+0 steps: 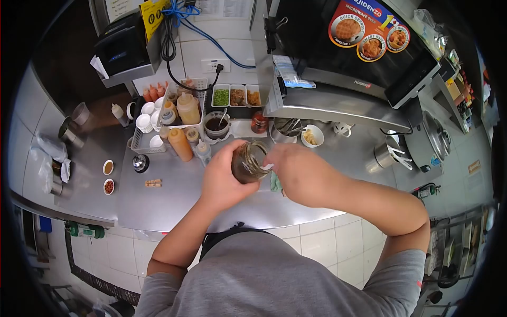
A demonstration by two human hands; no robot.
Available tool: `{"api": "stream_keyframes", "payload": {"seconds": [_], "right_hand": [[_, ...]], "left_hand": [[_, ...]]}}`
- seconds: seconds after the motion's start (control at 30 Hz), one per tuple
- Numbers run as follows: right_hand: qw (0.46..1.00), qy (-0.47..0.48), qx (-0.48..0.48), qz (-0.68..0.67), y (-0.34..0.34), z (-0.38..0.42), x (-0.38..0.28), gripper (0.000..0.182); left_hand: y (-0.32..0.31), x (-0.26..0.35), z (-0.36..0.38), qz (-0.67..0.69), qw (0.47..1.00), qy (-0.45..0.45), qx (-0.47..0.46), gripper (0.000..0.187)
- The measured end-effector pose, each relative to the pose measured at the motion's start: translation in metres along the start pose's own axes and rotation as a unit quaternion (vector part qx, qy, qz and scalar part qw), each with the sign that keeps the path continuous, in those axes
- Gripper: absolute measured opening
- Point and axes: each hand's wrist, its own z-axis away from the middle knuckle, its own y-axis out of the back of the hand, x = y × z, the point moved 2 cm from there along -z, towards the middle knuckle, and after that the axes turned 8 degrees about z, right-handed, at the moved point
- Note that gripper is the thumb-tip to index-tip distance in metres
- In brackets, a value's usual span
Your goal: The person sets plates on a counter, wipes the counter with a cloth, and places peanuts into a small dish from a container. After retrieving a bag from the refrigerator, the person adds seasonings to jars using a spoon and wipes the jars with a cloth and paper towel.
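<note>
Over the steel counter, my left hand (pixel 224 179) is wrapped round a glass jar (pixel 245 165), which is tilted with its open mouth toward the right. My right hand (pixel 301 174) is closed at the jar's mouth, its fingers around a small white thing (pixel 268 167) that is mostly hidden. Under my right hand, part of a green cloth (pixel 275 183) shows on the counter. Behind the jar stand a container of dark sauce (pixel 216 126) with a spoon in it and a red-filled jar (pixel 259 122).
Squeeze bottles (pixel 180 143) and a white basket (pixel 143 141) with small bowls stand at the back left. Three trays of toppings (pixel 237 95) lie behind. A white bowl (pixel 312 136) and a metal pot (pixel 387 153) are at right. The microwave (pixel 338 47) overhangs the counter.
</note>
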Motion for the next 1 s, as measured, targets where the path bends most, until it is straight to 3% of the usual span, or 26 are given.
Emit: {"api": "stream_keyframes", "payload": {"seconds": [0.07, 0.1, 0.13, 0.17, 0.23, 0.27, 0.33, 0.43, 0.47, 0.57, 0.77, 0.87, 1.0], "right_hand": [[0.981, -0.07, -0.052, -0.173, 0.001, -0.004, 0.004, 0.029], [0.947, -0.122, -0.087, -0.285, 0.001, -0.006, 0.008, 0.029], [0.897, -0.181, -0.11, -0.387, 0.002, -0.007, 0.012, 0.029], [0.814, -0.252, -0.138, -0.506, 0.002, -0.007, 0.017, 0.03], [0.679, -0.277, -0.124, -0.669, 0.002, -0.004, 0.02, 0.037], [0.646, -0.235, -0.086, -0.721, -0.002, -0.001, 0.021, 0.043], [0.579, -0.136, -0.03, -0.803, -0.027, 0.005, 0.03, 0.052], [0.576, -0.146, 0.097, -0.799, -0.058, 0.008, 0.022, 0.052], [0.529, -0.141, 0.129, -0.827, -0.063, 0.005, 0.019, 0.048], [0.459, -0.137, 0.214, -0.852, -0.09, 0.001, 0.017, 0.034], [0.494, -0.193, 0.29, -0.797, -0.106, -0.003, 0.018, 0.021], [0.489, -0.159, 0.33, -0.791, -0.094, -0.009, 0.015, 0.019], [0.606, -0.237, 0.276, -0.708, -0.106, -0.015, 0.004, 0.024]], "left_hand": [[-0.005, -0.006, -0.003, -0.082, 0.993, -0.07, 0.04, 0.07], [-0.007, -0.009, -0.002, -0.122, 0.985, -0.105, 0.059, 0.071], [-0.006, -0.012, -0.002, -0.121, 0.986, -0.089, 0.071, 0.072], [-0.004, -0.015, -0.003, -0.119, 0.986, -0.075, 0.085, 0.072], [0.001, -0.023, -0.002, -0.072, 0.992, -0.043, 0.094, 0.074], [0.003, -0.029, 0.0, -0.026, 0.995, -0.028, 0.091, 0.075], [0.007, -0.043, 0.005, 0.048, 0.997, 0.002, 0.067, 0.077], [0.005, -0.048, 0.015, 0.156, 0.986, 0.034, 0.057, 0.078], [0.005, -0.048, 0.017, 0.177, 0.982, 0.034, 0.051, 0.078], [0.0, -0.045, 0.019, 0.233, 0.971, 0.034, 0.029, 0.079], [-0.003, -0.04, 0.024, 0.231, 0.973, 0.021, 0.004, 0.08], [-0.005, -0.038, 0.026, 0.215, 0.976, 0.014, -0.015, 0.08], [-0.007, -0.034, 0.024, 0.244, 0.969, 0.023, -0.022, 0.08]]}}
